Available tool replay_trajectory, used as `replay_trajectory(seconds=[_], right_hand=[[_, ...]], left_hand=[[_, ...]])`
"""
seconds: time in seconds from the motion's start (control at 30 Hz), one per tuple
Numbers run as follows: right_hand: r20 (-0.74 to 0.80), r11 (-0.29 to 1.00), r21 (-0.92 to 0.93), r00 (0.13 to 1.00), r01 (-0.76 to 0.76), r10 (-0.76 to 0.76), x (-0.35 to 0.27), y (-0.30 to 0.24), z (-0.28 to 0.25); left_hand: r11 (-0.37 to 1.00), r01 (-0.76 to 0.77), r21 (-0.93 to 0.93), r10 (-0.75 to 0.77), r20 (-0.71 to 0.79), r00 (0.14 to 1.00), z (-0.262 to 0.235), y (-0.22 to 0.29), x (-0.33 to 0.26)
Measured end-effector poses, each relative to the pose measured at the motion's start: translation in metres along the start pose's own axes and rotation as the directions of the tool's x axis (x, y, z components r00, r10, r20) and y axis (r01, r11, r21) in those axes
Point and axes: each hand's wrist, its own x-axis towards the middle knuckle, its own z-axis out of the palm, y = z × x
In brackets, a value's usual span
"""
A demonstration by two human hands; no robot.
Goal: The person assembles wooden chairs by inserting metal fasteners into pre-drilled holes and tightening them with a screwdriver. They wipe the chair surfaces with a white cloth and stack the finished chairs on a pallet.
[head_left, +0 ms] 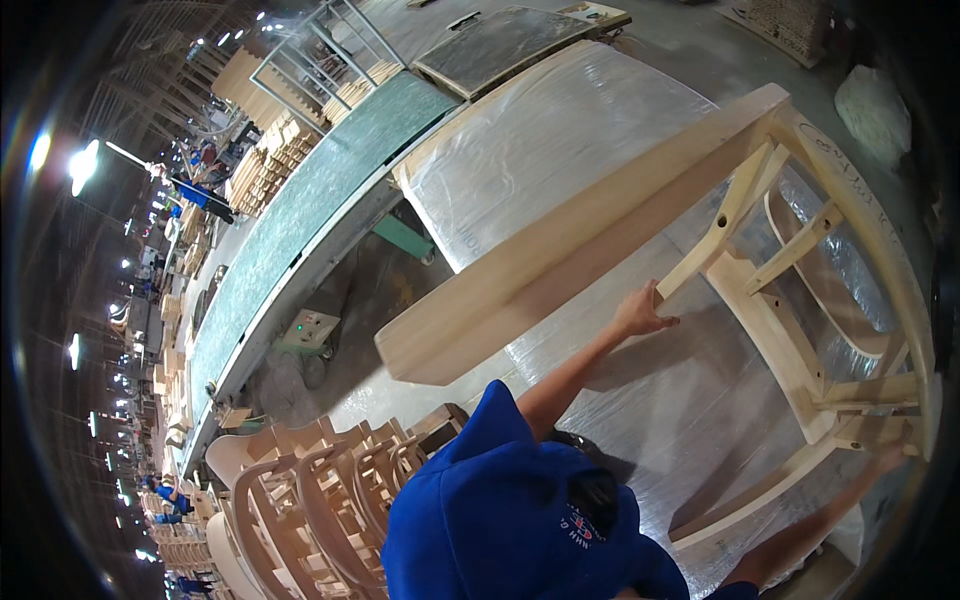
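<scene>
Near: blue shirt (480, 520) at bottom centre, forearms reaching out from it. Left hand (640, 312) right of centre, fingers grasping the end of a slanted rail, thumb above. Right hand (890, 452) at lower right, against the lower corner of the same frame; dim there, cannot tell whether its fingers are closed round the wood.

Wooden chair frame (780, 330): fills the right half, pale, unpainted, tilted over. Legs, crosspieces and a curved rail on the right; handwriting on the curved rail. Long thick board (580, 240) runs from centre left up to upper right, meeting the frame at its top corner.

Beneath: tabletop (600, 100) under clear plastic sheet (500, 170), wrinkled and glossy.

Lower left: row of curved chair parts (330, 490), close-packed. Above them, small control box (310, 328) with a green light.

Farther: long green bench (310, 200) curving from left up to top centre; dark-topped platform (510, 50) at its upper end. White bag (873, 112) at upper right.

Far upper left: metal rack (290, 70), stacked wood (268, 165), person in blue (205, 195), bright lamps (85, 165).
</scene>
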Motion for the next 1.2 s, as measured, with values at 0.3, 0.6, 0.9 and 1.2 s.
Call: replay_trajectory(seconds=[0.3,0.6,0.9,1.2], right_hand=[[-0.003,0.965,-0.221,0.990,0.137,-0.142,-0.061,-0.009,-0.020],[0.186,0.693,-0.525,0.861,0.494,-0.473,-0.090,-0.019,-0.017],[0.097,0.773,-0.263,0.813,0.577,-0.574,-0.082,-0.009,-0.034],[0.151,0.661,-0.356,0.738,0.661,-0.657,-0.065,-0.021,-0.024]], left_hand=[[0.999,-0.013,-0.035,0.008,-0.124,0.992,-0.040,-0.046,0.000],[0.865,-0.452,-0.216,0.313,-0.472,0.824,-0.063,0.004,0.021],[0.625,-0.682,-0.379,0.471,-0.514,0.717,-0.068,0.113,0.095],[0.711,-0.663,-0.235,0.527,-0.447,0.723,-0.075,0.107,0.109]])
